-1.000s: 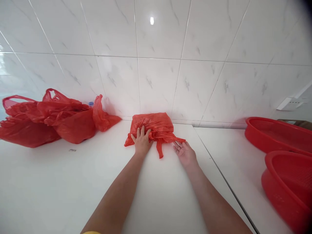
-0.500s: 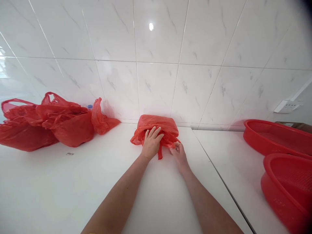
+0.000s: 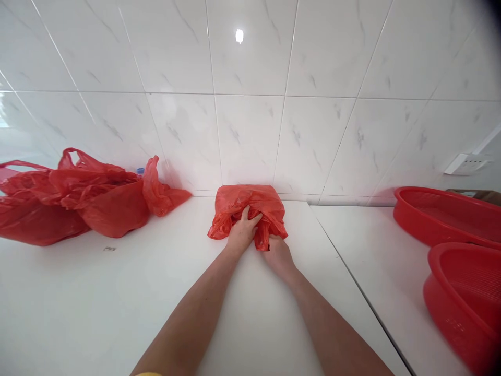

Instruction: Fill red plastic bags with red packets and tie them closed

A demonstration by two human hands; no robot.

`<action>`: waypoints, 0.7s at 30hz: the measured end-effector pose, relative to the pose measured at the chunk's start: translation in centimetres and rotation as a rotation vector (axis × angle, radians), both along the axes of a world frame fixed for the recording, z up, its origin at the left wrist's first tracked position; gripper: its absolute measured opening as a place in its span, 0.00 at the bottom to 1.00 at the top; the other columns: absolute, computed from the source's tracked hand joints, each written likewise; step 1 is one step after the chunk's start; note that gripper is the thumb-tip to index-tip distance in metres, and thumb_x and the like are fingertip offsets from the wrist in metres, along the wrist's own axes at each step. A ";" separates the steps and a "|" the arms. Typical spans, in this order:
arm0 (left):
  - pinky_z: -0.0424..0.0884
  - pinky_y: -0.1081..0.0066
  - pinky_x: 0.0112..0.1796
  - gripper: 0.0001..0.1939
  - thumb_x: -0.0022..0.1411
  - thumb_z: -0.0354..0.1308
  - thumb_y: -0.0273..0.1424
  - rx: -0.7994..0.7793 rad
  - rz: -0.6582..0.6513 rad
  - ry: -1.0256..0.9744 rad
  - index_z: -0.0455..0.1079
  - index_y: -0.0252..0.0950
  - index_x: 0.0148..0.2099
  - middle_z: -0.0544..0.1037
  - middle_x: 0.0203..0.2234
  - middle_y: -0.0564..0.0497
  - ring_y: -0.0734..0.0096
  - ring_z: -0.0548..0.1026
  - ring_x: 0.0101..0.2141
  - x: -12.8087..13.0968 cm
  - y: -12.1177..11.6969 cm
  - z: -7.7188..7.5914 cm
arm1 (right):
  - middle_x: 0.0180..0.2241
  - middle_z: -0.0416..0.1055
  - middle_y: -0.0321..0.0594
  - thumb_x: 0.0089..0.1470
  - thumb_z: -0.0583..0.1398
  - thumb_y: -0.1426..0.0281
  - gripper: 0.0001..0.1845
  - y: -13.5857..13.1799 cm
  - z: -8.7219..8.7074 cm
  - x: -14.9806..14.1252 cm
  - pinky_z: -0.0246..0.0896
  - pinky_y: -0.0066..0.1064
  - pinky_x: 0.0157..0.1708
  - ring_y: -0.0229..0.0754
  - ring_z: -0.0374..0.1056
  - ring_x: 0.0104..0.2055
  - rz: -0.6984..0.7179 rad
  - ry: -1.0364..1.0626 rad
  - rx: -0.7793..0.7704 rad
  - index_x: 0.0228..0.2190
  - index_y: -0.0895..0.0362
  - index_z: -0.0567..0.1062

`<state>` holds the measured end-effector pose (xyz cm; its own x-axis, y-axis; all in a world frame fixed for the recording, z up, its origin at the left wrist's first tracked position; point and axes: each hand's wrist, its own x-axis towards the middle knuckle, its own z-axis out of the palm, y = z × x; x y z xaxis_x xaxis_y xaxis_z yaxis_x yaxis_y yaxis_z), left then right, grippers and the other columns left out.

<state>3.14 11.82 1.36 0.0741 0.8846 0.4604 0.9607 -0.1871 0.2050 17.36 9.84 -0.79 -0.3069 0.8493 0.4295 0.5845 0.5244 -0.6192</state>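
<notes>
A bundled red plastic bag lies on the white tabletop against the tiled wall, its crumpled mouth towards me. My left hand presses into the folds at its front. The thumb and one finger show on top, while the other fingers are tucked into the plastic. Just to the right, my right hand is closed at the bag's lower front edge, a loose flap hanging beside it. Its fingertips are hidden by the plastic. What lies inside the bag cannot be seen.
Filled red plastic bags stand at the left, with a smaller twisted red bag beside them. Two red plastic sieves sit at the right, past a seam in the tabletop. A wall socket is above them.
My right hand has moved left and in under the bag's front edge. The left hand's fingers have sunk into the folds, and the bag's loose plastic has shifted with the hands.
</notes>
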 end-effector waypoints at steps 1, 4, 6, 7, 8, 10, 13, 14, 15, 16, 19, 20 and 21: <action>0.71 0.67 0.30 0.24 0.60 0.49 0.30 -0.005 0.019 -0.005 0.60 0.53 0.58 0.46 0.64 0.49 0.64 0.75 0.35 0.0 0.1 0.0 | 0.25 0.69 0.36 0.45 0.53 0.78 0.10 -0.4 0.2 0.0 0.59 0.30 0.31 0.40 0.64 0.30 0.027 -0.007 -0.013 0.21 0.55 0.70; 0.71 0.66 0.31 0.22 0.59 0.52 0.34 -0.021 0.074 -0.056 0.62 0.52 0.56 0.44 0.64 0.49 0.63 0.75 0.35 -0.6 0.3 -0.4 | 0.22 0.67 0.34 0.40 0.50 0.82 0.13 -2.5 0.6 -0.1 0.58 0.27 0.29 0.37 0.63 0.29 0.144 -0.020 -0.044 0.15 0.55 0.66; 0.71 0.64 0.32 0.23 0.58 0.53 0.37 -0.016 0.102 -0.105 0.62 0.51 0.57 0.45 0.64 0.48 0.62 0.75 0.35 -1.2 0.4 -0.7 | 0.21 0.66 0.33 0.38 0.49 0.83 0.14 -4.2 0.8 0.0 0.58 0.26 0.29 0.37 0.63 0.29 0.245 -0.021 -0.067 0.14 0.55 0.65; 0.70 0.64 0.33 0.23 0.58 0.53 0.37 -0.009 0.117 -0.130 0.62 0.50 0.57 0.46 0.64 0.47 0.61 0.75 0.35 -1.6 0.5 -0.8 | 0.21 0.65 0.33 0.37 0.49 0.83 0.14 -5.1 0.8 0.2 0.57 0.26 0.29 0.37 0.63 0.30 0.290 -0.021 -0.083 0.14 0.54 0.65; 0.70 0.63 0.33 0.24 0.57 0.52 0.37 -0.001 0.132 -0.153 0.62 0.49 0.57 0.47 0.64 0.47 0.61 0.75 0.36 -1.9 0.6 -1.0 | 0.20 0.65 0.33 0.36 0.48 0.83 0.14 -6.0 0.9 0.5 0.57 0.26 0.29 0.38 0.62 0.30 0.328 -0.019 -0.101 0.15 0.54 0.65; 0.70 0.63 0.34 0.25 0.57 0.53 0.37 0.010 0.166 -0.194 0.61 0.48 0.57 0.48 0.64 0.47 0.60 0.75 0.36 -2.6 0.7 -1.2 | 0.22 0.64 0.34 0.37 0.49 0.82 0.13 -7.5 0.9 1.7 0.55 0.27 0.29 0.38 0.60 0.30 0.358 -0.013 -0.160 0.18 0.54 0.66; 0.69 0.65 0.31 0.27 0.55 0.55 0.38 0.023 0.220 -0.255 0.61 0.47 0.58 0.48 0.64 0.47 0.61 0.74 0.35 -3.4 0.9 -1.2 | 0.22 0.60 0.32 0.44 0.51 0.78 0.11 -9.6 1.0 4.3 0.51 0.26 0.25 0.36 0.54 0.25 0.270 -0.003 -0.323 0.27 0.53 0.69; 0.69 0.66 0.30 0.27 0.54 0.55 0.38 0.029 0.233 -0.272 0.61 0.47 0.58 0.48 0.64 0.47 0.62 0.74 0.34 -3.6 1.0 -1.2 | 0.21 0.56 0.30 0.46 0.51 0.75 0.10 -10.3 1.1 5.3 0.49 0.26 0.24 0.35 0.51 0.23 0.237 -0.001 -0.392 0.30 0.52 0.68; 0.69 0.66 0.30 0.27 0.55 0.54 0.39 0.032 0.242 -0.288 0.61 0.46 0.57 0.48 0.64 0.47 0.63 0.74 0.34 -3.8 1.0 -1.2 | 0.20 0.53 0.29 0.49 0.51 0.73 0.09 -10.9 1.2 6.2 0.47 0.26 0.23 0.35 0.48 0.22 0.215 0.002 -0.461 0.32 0.51 0.68; 0.68 0.67 0.29 0.26 0.55 0.54 0.39 0.030 0.250 -0.304 0.62 0.46 0.57 0.47 0.64 0.47 0.64 0.74 0.33 -4.0 0.9 -1.1 | 0.19 0.49 0.28 0.50 0.51 0.70 0.07 -11.5 1.3 7.2 0.45 0.26 0.22 0.34 0.45 0.21 0.208 0.002 -0.526 0.33 0.51 0.67; 0.69 0.66 0.30 0.23 0.58 0.51 0.41 0.007 0.284 -0.352 0.63 0.47 0.56 0.45 0.65 0.49 0.63 0.73 0.34 -4.4 0.8 -1.0 | 0.19 0.51 0.29 0.52 0.52 0.65 0.06 -12.4 1.9 10.0 0.46 0.26 0.23 0.35 0.47 0.22 0.237 -0.014 -0.665 0.30 0.52 0.68; 0.69 0.65 0.31 0.22 0.58 0.50 0.40 0.005 0.299 -0.358 0.64 0.47 0.55 0.45 0.65 0.49 0.62 0.73 0.35 -4.5 0.8 -0.9 | 0.20 0.55 0.30 0.52 0.53 0.63 0.08 -12.3 2.1 11.0 0.48 0.26 0.24 0.35 0.50 0.23 0.238 -0.020 -0.682 0.28 0.52 0.69; 0.69 0.64 0.32 0.22 0.59 0.49 0.40 0.010 0.315 -0.357 0.64 0.46 0.55 0.46 0.64 0.48 0.61 0.73 0.35 -4.5 0.8 -0.9 | 0.21 0.58 0.32 0.51 0.53 0.62 0.09 -12.1 2.3 12.0 0.50 0.27 0.25 0.37 0.54 0.24 0.221 -0.020 -0.681 0.27 0.52 0.70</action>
